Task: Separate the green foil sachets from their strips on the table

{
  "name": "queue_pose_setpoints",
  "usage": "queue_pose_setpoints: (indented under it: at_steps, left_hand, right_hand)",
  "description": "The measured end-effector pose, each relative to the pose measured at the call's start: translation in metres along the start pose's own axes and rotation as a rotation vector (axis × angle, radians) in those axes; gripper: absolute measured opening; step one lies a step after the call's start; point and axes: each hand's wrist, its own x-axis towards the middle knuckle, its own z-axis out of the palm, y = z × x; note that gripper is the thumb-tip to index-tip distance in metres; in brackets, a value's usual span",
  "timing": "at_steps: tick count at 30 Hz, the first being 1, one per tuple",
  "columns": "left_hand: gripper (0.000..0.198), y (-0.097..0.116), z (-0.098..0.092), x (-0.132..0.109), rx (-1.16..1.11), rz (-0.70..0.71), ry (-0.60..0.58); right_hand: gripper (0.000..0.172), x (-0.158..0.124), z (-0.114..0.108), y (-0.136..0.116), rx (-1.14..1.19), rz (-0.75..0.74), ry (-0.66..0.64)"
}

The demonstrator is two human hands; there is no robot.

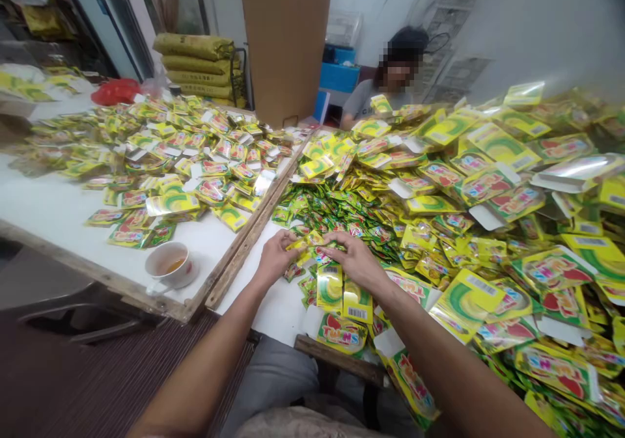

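Note:
My left hand (276, 256) is closed, its thumb and fingers pinching a small yellow packet (303, 248) over the near edge of a heap of sachets. From the other side, my right hand (355, 259) pinches at the same packet's right end; its exact shape is partly hidden by the fingers. Just below the hands lie two flat yellow-green cartons (330, 289) with barcodes. Nearer my lap is a carton printed TURNS (342, 334), its white flap out. Small green sachets (336, 210) are piled beyond the hands.
A large mound of yellow cartons (463, 230) covers the right side. More cartons (195, 158) are spread on the left table, where a white cup (170, 265) of brown liquid stands near the corner. Wooden edging (258, 220) divides the tables. Another person (375, 93) sits behind the mound.

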Motion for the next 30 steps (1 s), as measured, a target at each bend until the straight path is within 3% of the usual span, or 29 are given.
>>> queue_pose_setpoints:
  at_steps: [4, 9, 11, 14, 16, 19, 23, 25, 27, 30]
  left_hand:
    - [0.025, 0.015, 0.001, -0.029, -0.285, -0.1, -0.192]
    - [0.026, 0.024, 0.01, -0.053, -0.438, -0.132, -0.172]
    - [0.03, 0.026, 0.015, -0.056, -0.447, -0.117, -0.154]
    - [0.038, 0.028, 0.02, -0.057, -0.484, -0.136, -0.195]
    - [0.042, 0.03, 0.024, -0.058, -0.477, -0.134, -0.227]
    - [0.045, 0.03, 0.026, -0.066, -0.323, -0.116, -0.221]
    - [0.042, 0.018, 0.021, -0.083, 0.335, -0.048, -0.085]
    - [0.036, 0.006, 0.017, -0.09, 0.611, -0.065, -0.103]
    - [0.033, -0.007, 0.014, -0.094, 0.658, -0.095, -0.171]
    - [0.031, -0.017, 0.007, -0.094, 0.44, -0.093, -0.191]
  right_hand:
    - [0.025, -0.002, 0.012, -0.002, 0.044, -0.038, -0.104]
    - [0.012, -0.023, 0.014, -0.011, -0.081, -0.075, 0.033]
    - [0.014, -0.031, 0.015, -0.015, 0.078, -0.029, 0.026]
    - [0.031, -0.04, 0.014, -0.02, 0.413, 0.089, -0.014]
    - [0.035, -0.046, 0.011, -0.021, 0.419, 0.112, -0.051]
    - [0.035, -0.058, -0.002, -0.02, 0.22, 0.127, -0.048]
    - [0.039, -0.082, -0.029, -0.011, 0.19, 0.18, 0.249]
    - [0.037, -0.095, -0.041, -0.006, 0.237, 0.139, 0.374]
    - [0.034, -0.108, -0.049, -0.001, 0.255, 0.079, 0.447]
    - [0.027, -0.127, -0.058, 0.004, 0.245, 0.019, 0.492]
